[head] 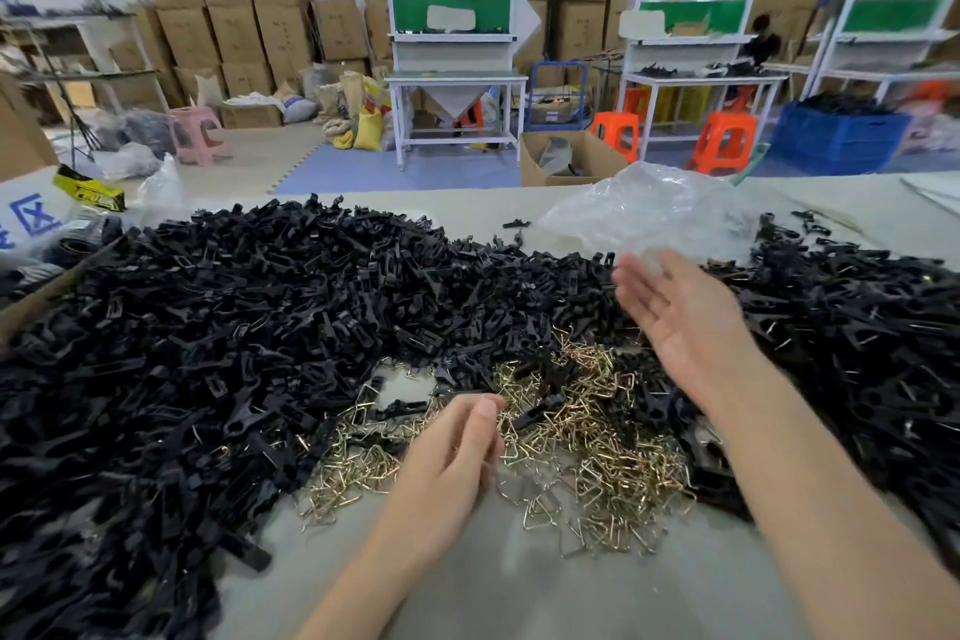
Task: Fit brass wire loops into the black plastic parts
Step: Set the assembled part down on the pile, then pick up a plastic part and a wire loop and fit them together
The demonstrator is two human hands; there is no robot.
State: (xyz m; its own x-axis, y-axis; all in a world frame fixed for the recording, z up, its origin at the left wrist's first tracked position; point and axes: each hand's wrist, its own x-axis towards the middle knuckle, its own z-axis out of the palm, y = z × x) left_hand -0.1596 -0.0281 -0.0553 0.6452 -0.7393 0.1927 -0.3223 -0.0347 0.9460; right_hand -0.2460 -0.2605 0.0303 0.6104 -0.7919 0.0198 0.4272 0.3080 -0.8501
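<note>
Two hands: left hand (447, 457), right hand (685, 322). Black plastic parts (260, 317), brass wire loops (597, 452): uncountable heaps. One plastic bag (649, 213).

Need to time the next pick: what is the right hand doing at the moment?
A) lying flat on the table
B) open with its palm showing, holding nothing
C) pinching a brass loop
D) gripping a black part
B: the right hand is raised over the black plastic parts with its fingers straight and its palm bare, so nothing is in it.
</note>
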